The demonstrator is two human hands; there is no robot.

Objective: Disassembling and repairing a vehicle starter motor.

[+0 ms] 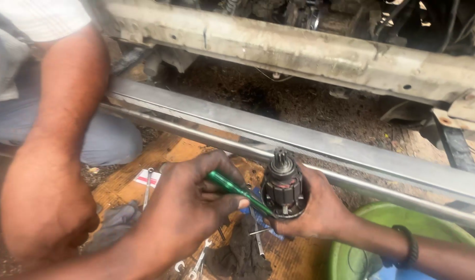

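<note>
My right hand [323, 212] reaches in from the lower right and grips a black, round motor part [284, 189]. The part has a small gear on top and copper windings showing inside. A co-worker's hand [188, 207] comes in from the left, holding a green-handled screwdriver [229, 186]. Its tip rests against the lower edge of the motor part. That arm bends at a large elbow in the near left and belongs to a person in a white shirt and grey trousers. My left hand is out of sight.
A long grey metal rail [299, 137] crosses behind the hands, with a dirty vehicle cross beam [299, 49] above it. Wrenches [198, 264] and a dark rag [237, 254] lie on cardboard below. A green basin [393, 218] sits at the lower right.
</note>
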